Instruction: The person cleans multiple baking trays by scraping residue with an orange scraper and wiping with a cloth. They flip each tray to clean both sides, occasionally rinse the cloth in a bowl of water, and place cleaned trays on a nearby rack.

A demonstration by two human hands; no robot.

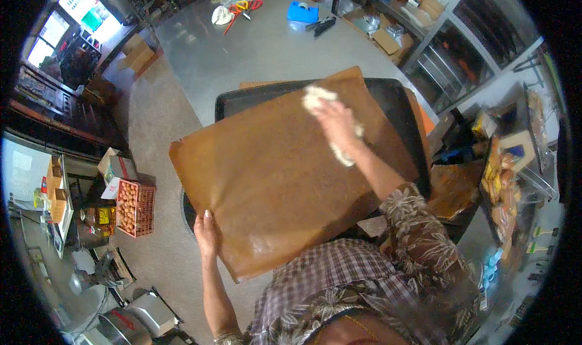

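A brown baking sheet liner lies at a slant over a black baking tray, its near corner hanging toward my checked apron. My left hand pinches the liner's left edge, thumb on top and the fingers partly hidden underneath. Pressed flat on the liner's upper right part, my right hand holds a cream-white cloth. The hand and cloth are slightly blurred. Part of the tray's dark rim shows behind the liner and along its right side.
The steel table carries red-handled scissors, a blue tape dispenser and a black clip-like tool at its far end. A crate of eggs stands on the floor at left. Bagged bread sits at right.
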